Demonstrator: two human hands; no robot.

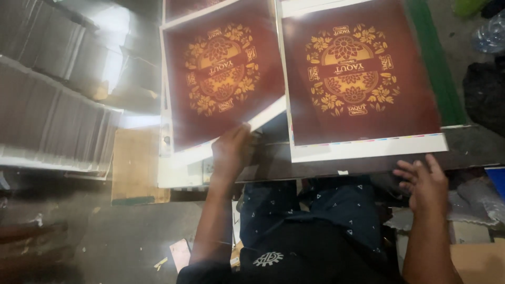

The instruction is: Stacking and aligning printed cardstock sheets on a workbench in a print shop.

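My left hand grips the lower right edge of a glossy dark red printed sheet with a gold floral emblem and a white margin; the sheet is lifted and tilted above a pile to the left. A second identical sheet lies flat on the dark worktable to the right, its white border with a colour strip facing me. My right hand hovers open, fingers spread, just below that sheet's lower right corner at the table's near edge, holding nothing.
Tall stacks of grey sheets fill the left. A piece of brown cardboard lies below them. A green strip runs along the right sheet. A plastic bottle lies at far right. My dark patterned trousers are below.
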